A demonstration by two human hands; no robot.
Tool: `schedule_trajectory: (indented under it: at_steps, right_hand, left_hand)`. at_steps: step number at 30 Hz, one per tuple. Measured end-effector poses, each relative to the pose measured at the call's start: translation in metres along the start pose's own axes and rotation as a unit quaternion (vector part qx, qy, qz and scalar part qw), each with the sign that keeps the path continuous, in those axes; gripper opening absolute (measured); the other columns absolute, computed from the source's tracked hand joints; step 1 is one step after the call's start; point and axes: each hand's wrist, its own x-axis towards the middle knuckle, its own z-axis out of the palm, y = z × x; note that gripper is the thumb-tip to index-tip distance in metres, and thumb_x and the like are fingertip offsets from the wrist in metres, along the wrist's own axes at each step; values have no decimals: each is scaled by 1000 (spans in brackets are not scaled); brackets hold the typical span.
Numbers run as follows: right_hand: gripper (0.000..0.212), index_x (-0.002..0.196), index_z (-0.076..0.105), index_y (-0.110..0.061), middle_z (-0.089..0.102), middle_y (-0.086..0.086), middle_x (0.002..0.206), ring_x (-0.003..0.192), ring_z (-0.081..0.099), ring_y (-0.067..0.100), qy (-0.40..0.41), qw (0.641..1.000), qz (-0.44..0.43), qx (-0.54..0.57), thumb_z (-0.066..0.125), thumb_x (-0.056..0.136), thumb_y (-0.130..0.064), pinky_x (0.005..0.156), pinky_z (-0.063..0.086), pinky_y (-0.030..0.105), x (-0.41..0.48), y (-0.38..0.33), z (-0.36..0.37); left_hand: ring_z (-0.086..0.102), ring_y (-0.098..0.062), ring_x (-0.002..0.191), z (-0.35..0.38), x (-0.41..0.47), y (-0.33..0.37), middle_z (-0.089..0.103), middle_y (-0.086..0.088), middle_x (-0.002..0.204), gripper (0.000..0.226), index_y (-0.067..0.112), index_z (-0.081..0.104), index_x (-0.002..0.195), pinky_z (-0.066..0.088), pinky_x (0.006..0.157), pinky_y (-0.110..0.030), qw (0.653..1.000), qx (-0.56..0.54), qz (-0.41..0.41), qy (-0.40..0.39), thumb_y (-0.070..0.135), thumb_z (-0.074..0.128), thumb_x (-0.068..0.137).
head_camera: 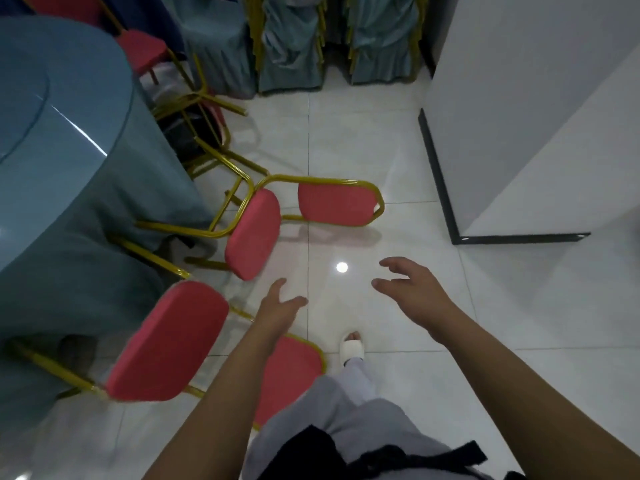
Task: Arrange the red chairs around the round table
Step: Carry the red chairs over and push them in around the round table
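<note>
The round table (52, 109) with a blue-grey cloth and glass top fills the left. Red chairs with gold frames lie around its edge: one (254, 233) in the middle with its backrest (337, 204) toward the floor's centre, a nearer one (166, 341) below it, a third (142, 50) at the top left. My left hand (278, 306) hovers with fingers spread just right of the near chair, holding nothing. My right hand (412, 289) is open over the bare tiles, apart from any chair.
Stacks of chairs in teal covers (294, 43) stand against the far side. A white wall corner with a dark baseboard (446, 188) juts in on the right. White glossy floor tiles (363, 133) stretch between. My foot in a white slipper (351, 348) is below the hands.
</note>
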Motion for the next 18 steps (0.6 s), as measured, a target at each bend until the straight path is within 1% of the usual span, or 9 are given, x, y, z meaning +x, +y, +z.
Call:
schedule_trajectory:
  at_steps: [4,8,10,11,13,14,16,17,18]
  right_hand:
    - [39,127,57,-35,50,-9,130,115,54,15,3,1000,-10,-29,69,89,-38,75,44,24,41,-45,-19]
    - [34,123,58,-35,52,-10,128,105,53,7,-29,998,-30,-45,69,91,-35,72,42,20,85,-75,-16]
    - [34,123,59,-33,52,-9,128,108,54,11,-65,995,-28,-70,70,90,-33,75,44,23,107,-87,-3]
    - [35,124,59,-32,52,-8,128,108,54,12,-88,992,-29,-84,70,90,-33,72,45,20,121,-95,7]
    - [34,122,60,-30,52,-5,126,100,56,6,-142,983,-35,-107,70,90,-30,51,45,9,149,-109,32]
    - [33,121,61,-29,52,-4,125,97,55,1,-176,977,-42,-117,70,90,-27,43,43,8,163,-115,47]
    - [31,119,62,-29,54,-3,125,100,55,2,-252,956,-50,-141,71,89,-25,42,42,8,187,-123,80]
    - [31,119,62,-30,55,-3,125,104,57,7,-288,943,-54,-159,71,89,-26,47,45,11,196,-126,96]
    - [32,119,62,-31,55,-4,126,109,57,11,-325,926,-57,-182,71,89,-27,58,48,18,204,-127,112]
  left_hand:
    - [42,-27,132,10,47,56,36,-7,154,70,35,34,149,37,93,-34,999,-41,12,-24,33,68,88]
    - [43,-18,120,-6,76,95,37,-3,153,65,39,39,145,36,91,-33,995,-101,14,16,35,68,87]
    - [42,-15,121,-20,84,95,37,0,152,64,40,40,145,36,94,-33,991,-123,6,42,34,68,87]
    - [42,-17,125,-30,86,91,37,0,152,64,39,40,145,38,96,-33,988,-138,-6,64,33,69,88]
    - [45,-22,129,-50,86,71,40,-3,150,64,33,42,145,41,104,-37,974,-184,-46,120,29,69,88]
    - [49,-24,126,-59,81,56,43,-4,148,64,30,43,146,43,106,-41,964,-209,-72,149,26,69,88]
    - [59,-25,114,-72,62,21,51,-9,139,60,25,45,144,51,98,-41,931,-263,-131,215,23,70,89]
    - [65,-21,101,-74,48,4,56,-11,131,56,23,47,141,56,87,-34,907,-294,-160,257,21,69,90]
    - [68,-13,86,-74,31,-13,61,-10,120,50,21,50,138,56,72,-25,879,-315,-193,303,19,68,91]
